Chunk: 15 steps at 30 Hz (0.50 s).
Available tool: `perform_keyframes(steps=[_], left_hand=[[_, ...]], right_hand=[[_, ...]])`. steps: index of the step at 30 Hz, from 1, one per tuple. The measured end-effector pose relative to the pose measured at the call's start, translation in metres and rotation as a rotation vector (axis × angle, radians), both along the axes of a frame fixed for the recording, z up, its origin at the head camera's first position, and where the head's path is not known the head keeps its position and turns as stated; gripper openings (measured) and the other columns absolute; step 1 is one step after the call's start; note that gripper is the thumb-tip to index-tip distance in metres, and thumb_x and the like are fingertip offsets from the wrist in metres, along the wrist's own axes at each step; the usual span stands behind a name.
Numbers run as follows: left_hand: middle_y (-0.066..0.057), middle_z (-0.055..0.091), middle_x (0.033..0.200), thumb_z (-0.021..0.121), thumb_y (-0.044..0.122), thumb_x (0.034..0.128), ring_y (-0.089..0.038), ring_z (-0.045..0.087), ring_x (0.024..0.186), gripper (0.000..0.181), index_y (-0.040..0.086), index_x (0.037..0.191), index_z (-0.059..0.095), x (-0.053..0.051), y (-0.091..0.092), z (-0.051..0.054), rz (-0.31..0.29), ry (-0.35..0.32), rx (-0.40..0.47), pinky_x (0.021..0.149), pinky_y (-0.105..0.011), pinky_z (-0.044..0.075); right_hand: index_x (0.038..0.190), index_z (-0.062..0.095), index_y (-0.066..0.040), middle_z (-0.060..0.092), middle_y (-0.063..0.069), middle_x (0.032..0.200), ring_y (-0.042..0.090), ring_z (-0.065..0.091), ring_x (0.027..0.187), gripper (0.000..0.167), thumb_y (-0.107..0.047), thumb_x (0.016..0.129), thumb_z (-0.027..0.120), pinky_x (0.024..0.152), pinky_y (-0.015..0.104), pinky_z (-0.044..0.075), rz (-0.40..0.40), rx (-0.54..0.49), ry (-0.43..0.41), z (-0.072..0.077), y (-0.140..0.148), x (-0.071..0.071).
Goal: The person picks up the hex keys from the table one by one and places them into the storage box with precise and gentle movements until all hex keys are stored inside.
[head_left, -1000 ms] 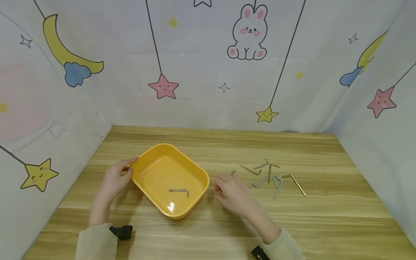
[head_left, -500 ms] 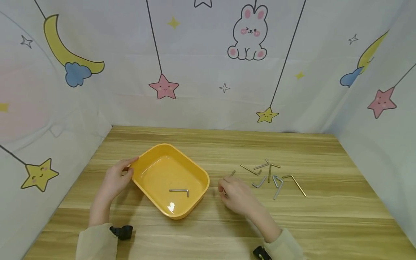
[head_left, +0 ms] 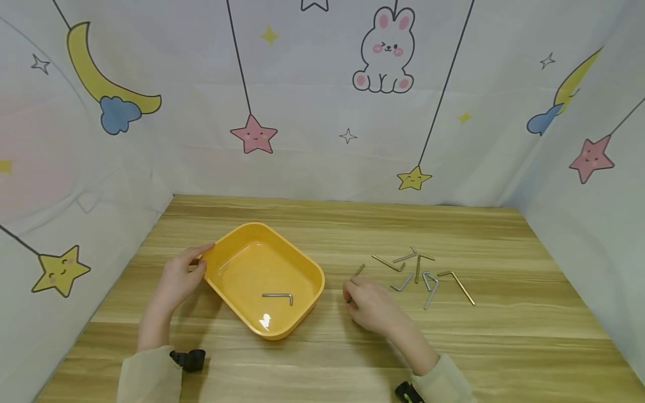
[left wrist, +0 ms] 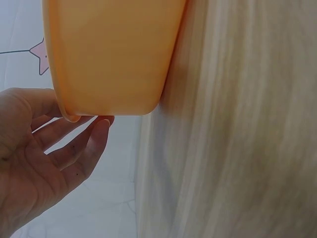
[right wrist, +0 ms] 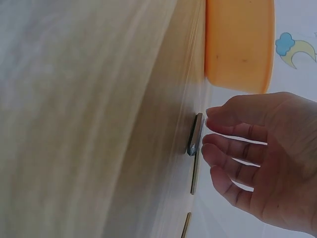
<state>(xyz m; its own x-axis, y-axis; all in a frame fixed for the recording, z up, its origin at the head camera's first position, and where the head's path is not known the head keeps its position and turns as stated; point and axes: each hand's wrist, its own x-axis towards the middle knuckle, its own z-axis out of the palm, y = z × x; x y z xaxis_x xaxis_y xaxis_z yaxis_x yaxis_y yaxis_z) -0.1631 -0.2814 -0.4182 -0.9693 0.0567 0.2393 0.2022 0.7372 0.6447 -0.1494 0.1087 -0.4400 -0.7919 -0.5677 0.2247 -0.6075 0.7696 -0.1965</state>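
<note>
The left hand (head_left: 177, 278) holds the side of a yellow tub (head_left: 247, 263), with its thumb and fingers at the rim. The right hand (head_left: 372, 307) is down by a thin rod (head_left: 359, 270) on the table (head_left: 509, 341). Its fingers are bent, with a gap between them and the thumb. The rod is right at the fingertips, but I can't tell if they touch it. The two hands are apart.

One bent rod (head_left: 277, 295) lies in the tub. More rods (head_left: 464, 289), some gold and some silver, lie in a loose bunch past the right hand. The table has wood stripes. White cloth (head_left: 312, 173) hangs around it, with a bunny (head_left: 385, 59), stars and moons.
</note>
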Motion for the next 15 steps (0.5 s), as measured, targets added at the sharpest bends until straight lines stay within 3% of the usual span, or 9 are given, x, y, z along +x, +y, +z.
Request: perform_keyframes(steps=[15], left_hand=[[-0.030,0.055,0.131,0.049,-0.004,0.0934,-0.046,0.058,0.110,0.038,-0.005,0.130,0.056,-0.0003,0.0007,-0.0005,0.003,0.016,0.000,0.085,-0.055,0.052]], right_hand=[[0.075,0.053,-0.015,0.047,-0.007,0.072,0.008,0.040,0.063,0.020,-0.010,0.079,0.071,0.052,0.020,0.033,-0.042,0.045,-0.085,0.0040,-0.0027,-0.0007]])
